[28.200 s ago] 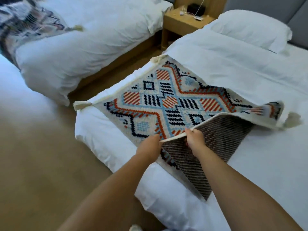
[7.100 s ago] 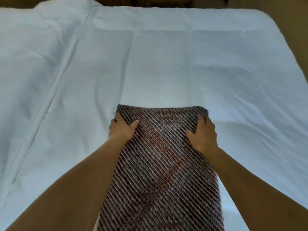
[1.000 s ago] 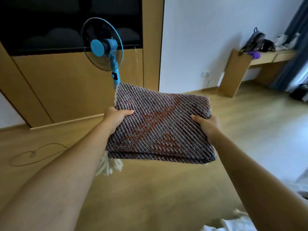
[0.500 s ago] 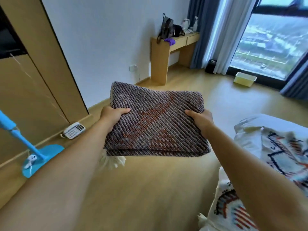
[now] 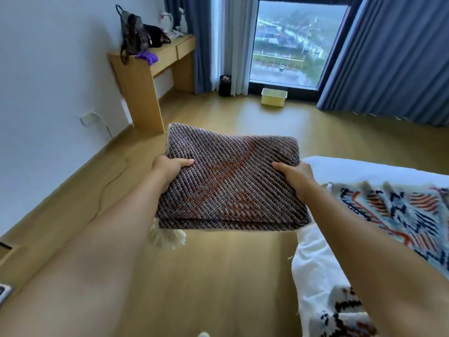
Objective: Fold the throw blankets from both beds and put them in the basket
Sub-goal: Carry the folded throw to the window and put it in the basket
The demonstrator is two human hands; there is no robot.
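Note:
A folded throw blanket, dark woven side out with rust-red diamonds, is held level in front of me above the floor. My left hand grips its left edge, thumb on top. My right hand grips its right edge the same way. A cream tassel hangs below the left corner. A second throw blanket, patterned in blue, red and black, lies spread and unfolded on the white bed at the right. A pale yellow basket stands on the floor by the window, far ahead.
A wooden desk with a backpack stands against the left wall. A black bin sits beside the curtains. A cable runs along the floor by the wall. Wooden floor stretches between me and the window.
I have turned further right while carrying the folded blanket; the fan and the phone have left view, and the window, the yellow basket and the second bed now lie ahead.

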